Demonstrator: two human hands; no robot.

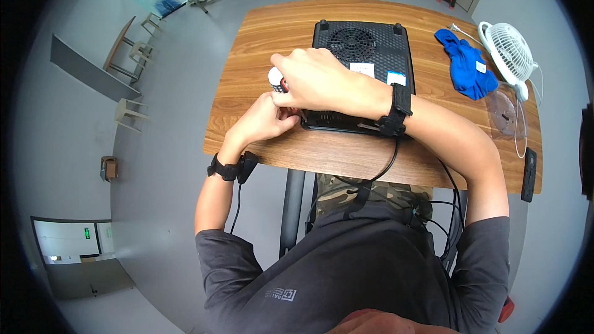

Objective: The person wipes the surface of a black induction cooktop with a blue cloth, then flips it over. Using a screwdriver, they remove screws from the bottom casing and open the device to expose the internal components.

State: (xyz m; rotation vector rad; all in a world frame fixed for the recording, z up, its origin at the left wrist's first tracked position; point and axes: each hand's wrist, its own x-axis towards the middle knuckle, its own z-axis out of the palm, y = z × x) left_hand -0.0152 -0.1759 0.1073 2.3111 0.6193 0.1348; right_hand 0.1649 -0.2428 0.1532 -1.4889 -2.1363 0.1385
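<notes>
A black, flat appliance (391, 43) lies on the table with its vented underside up; a round fan grille and two labels show on it. My right hand (318, 80) reaches across its left side, fingers wrapped round a screwdriver-like tool (276, 79) with a white round end and a black-and-red body. Just below, at the appliance's near left corner, my left hand (267, 117) has its fingers curled in, thumb against the corner. Whatever those fingers pinch is hidden, and so is the tool's tip.
The wooden table (260, 43) also bears a blue cloth (464, 65), a white fan (508, 52), a clear round plastic piece (504, 113) and a black oblong device (529, 174) at the right edge. Black cables (393, 161) hang over the near edge by my lap.
</notes>
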